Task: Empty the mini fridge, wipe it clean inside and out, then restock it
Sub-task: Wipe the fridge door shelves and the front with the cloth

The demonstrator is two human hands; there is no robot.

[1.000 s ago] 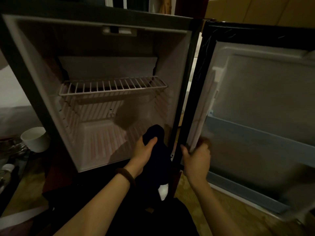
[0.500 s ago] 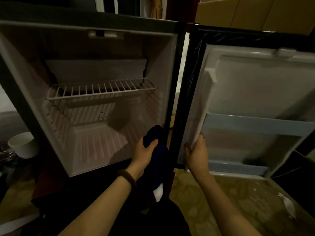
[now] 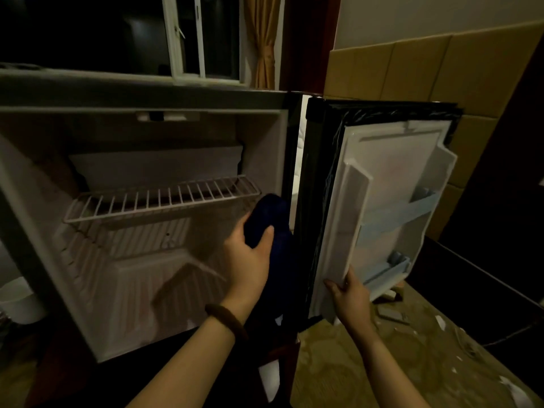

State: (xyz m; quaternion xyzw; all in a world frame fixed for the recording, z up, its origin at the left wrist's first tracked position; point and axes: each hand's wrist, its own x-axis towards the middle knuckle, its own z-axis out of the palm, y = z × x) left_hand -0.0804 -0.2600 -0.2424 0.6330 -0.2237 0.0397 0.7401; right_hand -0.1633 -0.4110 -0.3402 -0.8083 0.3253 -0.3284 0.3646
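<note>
**Now the cloth is up by the shelf and the door has swung in**

My left hand (image 3: 250, 266) is curled round a dark cloth (image 3: 269, 219), thumb across its front, and holds it against the inner right wall of the fridge (image 3: 35, 178), just under the front right corner of the wire shelf (image 3: 159, 201). Half a second ago that hand sat lower, near the bottom front edge of the cabinet; it has since risen so that the top of the cloth nearly meets the shelf. A brown band (image 3: 226, 319) circles the left wrist. The rest of the cloth hangs down along the cabinet's right edge, with a pale patch low on it.

My right hand (image 3: 348, 295) grips the lower inner corner of the door (image 3: 391, 187), fingers wrapped behind the white liner and thumb on its face. Earlier the door stood wide, showing its liner almost flat to me; now it is angled in towards the cabinet, so the liner looks narrow and the door rails (image 3: 397, 213) are foreshortened.

Inside, the shelf and the ribbed floor below it carry nothing I can see. A white cup (image 3: 20, 301) stands outside at the far left. Behind the fridge are a window (image 3: 188, 39) and a curtain (image 3: 263, 39); paper scraps (image 3: 441, 320) lie on the floor to the right.
</note>
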